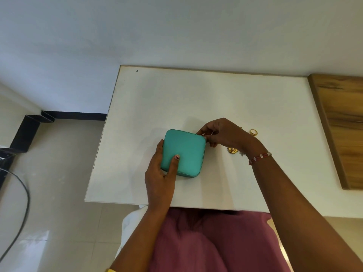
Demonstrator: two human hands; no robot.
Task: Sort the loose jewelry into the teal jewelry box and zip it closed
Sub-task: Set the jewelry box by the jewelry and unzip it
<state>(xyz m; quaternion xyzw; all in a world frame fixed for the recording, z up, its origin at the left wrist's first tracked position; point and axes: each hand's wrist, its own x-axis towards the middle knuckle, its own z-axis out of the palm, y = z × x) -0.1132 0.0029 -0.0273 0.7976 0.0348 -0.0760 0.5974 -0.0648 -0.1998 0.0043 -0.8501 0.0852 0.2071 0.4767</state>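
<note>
- Teal jewelry box [183, 153] sits lid down, shut, near the middle of the white table [196, 95]; contents hidden, no readable writing on it.
- Your left hand [160, 173] holds the box's left side, thumb lying on the lid.
- Your right hand [222, 133] pinches something small at the box's far right corner, likely the zipper pull; too small to be sure.
- Gold ring [253, 132] and gold ornament [232, 150] lie loose just right of the box.
- Red beaded bracelet [260, 157] on your right wrist.
</note>
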